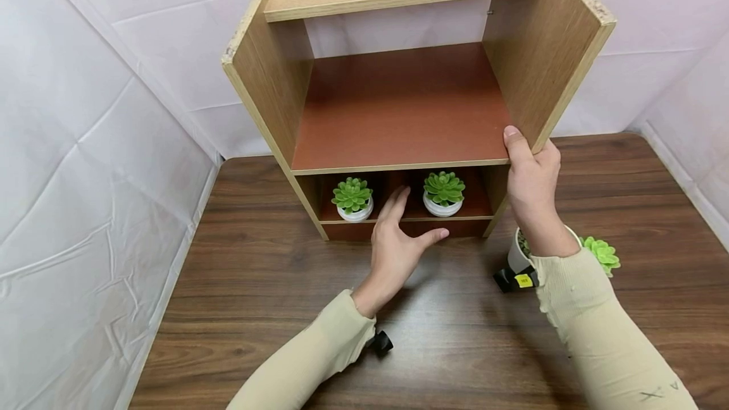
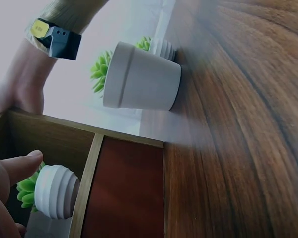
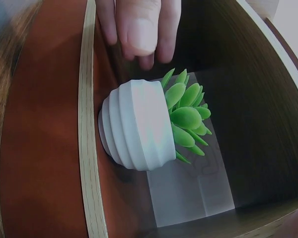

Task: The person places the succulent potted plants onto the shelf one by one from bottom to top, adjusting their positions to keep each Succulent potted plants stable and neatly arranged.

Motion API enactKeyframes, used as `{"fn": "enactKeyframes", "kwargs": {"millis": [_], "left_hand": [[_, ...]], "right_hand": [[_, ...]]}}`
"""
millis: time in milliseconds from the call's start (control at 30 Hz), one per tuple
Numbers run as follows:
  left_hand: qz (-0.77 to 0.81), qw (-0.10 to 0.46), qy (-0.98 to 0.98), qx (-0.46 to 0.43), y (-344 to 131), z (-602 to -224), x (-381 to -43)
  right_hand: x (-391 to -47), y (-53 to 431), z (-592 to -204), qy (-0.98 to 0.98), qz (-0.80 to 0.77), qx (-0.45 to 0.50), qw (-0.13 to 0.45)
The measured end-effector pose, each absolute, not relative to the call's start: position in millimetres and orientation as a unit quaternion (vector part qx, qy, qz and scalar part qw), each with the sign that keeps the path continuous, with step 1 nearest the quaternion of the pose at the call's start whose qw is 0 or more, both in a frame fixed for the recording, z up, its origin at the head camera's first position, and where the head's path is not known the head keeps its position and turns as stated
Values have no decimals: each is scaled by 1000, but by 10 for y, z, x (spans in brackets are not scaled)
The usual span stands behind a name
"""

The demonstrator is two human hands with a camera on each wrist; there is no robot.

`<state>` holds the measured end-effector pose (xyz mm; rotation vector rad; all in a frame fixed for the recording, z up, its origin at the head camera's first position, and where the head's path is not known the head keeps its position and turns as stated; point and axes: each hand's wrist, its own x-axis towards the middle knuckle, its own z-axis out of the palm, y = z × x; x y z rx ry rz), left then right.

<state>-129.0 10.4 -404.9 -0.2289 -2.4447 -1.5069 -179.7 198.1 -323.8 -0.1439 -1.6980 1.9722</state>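
Note:
A small wooden shelf unit stands on the table. On its lower shelf sit two green succulents in ribbed white pots, a left one and a right one. My left hand reaches between them at the shelf's front, fingers extended and thumb spread, holding nothing. My right hand grips the front edge of the right side panel, thumb on the inside and fingers round the outside. In the right wrist view, the left hand's fingertips hover beside the right potted succulent.
Right of the unit, a plain white pot stands on the dark wooden table, partly behind my right wrist in the head view. Another succulent is beside it. White sheeting hangs around the table. The upper shelf has a reddish-brown surface.

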Motion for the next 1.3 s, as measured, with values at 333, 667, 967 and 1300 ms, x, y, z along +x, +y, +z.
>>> {"fn": "enactKeyframes", "kwargs": {"millis": [333, 667, 967, 1300], "left_hand": [[-489, 126, -856, -108, -34, -4002, -1154], [-478, 110, -863, -119, -115, -3967, -1030], [-480, 109, -861, -127, -170, -3944, -959], [-466, 142, -861, -147, -247, -3961, -896]], "right_hand": [[-1793, 1973, -3206, -634, 726, -61, 259], [-1789, 1968, -3209, -632, 730, -55, 254], [-1797, 1959, -3212, -631, 730, -64, 255], [-1780, 1977, -3216, -634, 728, -71, 252]]}}
